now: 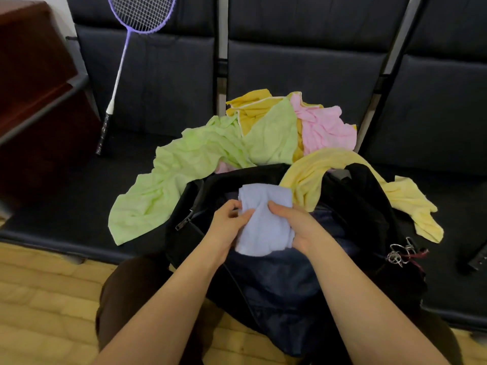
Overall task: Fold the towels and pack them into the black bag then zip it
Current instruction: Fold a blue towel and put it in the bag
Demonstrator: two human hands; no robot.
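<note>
Clearly the packing is only starting. Both hands hold one folded pale blue towel (266,222) over the open mouth of the black bag (363,206): the left hand (229,222) pinches its left edge between thumb and fingers, and the right hand (295,222) has its fingers curled round the right edge. Just below the grip lies the bag's dark blue lining (279,280); I cannot tell whether any towel is already inside. To the left of the grip, the zip pull (184,219) hangs loose, so the zip is undone.

Beyond the held towel, the rest wait unfolded on the dark seat (66,206). A green towel (184,175) sprawls to the far left of the hands, a mustard towel (253,106) and a pink towel (324,127) are heaped behind it, and a pale yellow towel (342,175) drapes across the bag's far rim to the right. By my reckoning, at least four towels are left to fold and pack, then the zip to close. A bunch of key rings (400,254) hangs on the bag near the right wrist, and a purple racket (131,35) leans far beyond on the left.
</note>
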